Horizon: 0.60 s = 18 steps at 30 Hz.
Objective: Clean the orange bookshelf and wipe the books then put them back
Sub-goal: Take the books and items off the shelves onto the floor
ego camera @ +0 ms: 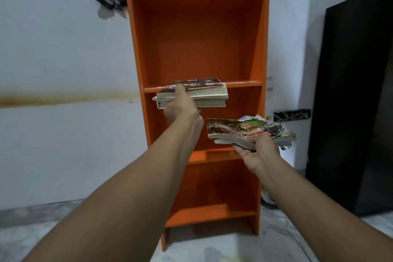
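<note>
Step in hand, by judgement: putting books back. Left hand, thumb on top, clamps a stack of thick cream-paged paperbacks at the front edge of the middle board of the tall orange wooden bookshelf. Right hand grips a bundle of worn, colour-covered paperbacks, held off the shelf near its right side. Next move probably calls for sliding the left stack inward, then letting go.
</note>
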Tool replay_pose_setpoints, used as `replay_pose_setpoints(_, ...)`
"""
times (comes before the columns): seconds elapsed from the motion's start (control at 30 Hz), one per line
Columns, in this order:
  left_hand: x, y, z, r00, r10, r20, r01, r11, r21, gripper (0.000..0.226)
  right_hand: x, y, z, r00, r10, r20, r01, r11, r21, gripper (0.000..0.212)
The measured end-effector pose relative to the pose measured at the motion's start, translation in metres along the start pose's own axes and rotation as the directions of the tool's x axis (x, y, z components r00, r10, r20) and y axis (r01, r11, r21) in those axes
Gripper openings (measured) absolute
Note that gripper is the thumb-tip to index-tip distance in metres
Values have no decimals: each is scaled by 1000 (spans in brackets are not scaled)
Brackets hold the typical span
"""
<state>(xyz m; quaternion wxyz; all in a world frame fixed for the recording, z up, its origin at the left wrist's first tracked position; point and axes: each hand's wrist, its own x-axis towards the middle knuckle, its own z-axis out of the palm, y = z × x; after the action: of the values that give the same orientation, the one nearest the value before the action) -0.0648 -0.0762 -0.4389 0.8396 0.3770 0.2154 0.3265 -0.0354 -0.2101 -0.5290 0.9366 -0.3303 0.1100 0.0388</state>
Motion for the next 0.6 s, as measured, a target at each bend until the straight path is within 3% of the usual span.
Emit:
replay_pose_setpoints(0.13, -19, -7, -42, 1000, 0, 22, 1, 997, -75, 26, -26, -9, -21, 999, -36, 8, 36, 999, -9, 35)
replay_pose_setpoints(0.3, -30, -68, -114, 995, 100, 11, -100, 995, -16, 21, -25, -13, -69, 994, -85, 72, 83, 996, 37, 44)
replay_pose_setpoints(0.6, -77, -249, -228, 980, -112, -162, 112, 994, -9, 19, -31, 17, -190, 1000, -13, 2, 13, 997, 71, 33)
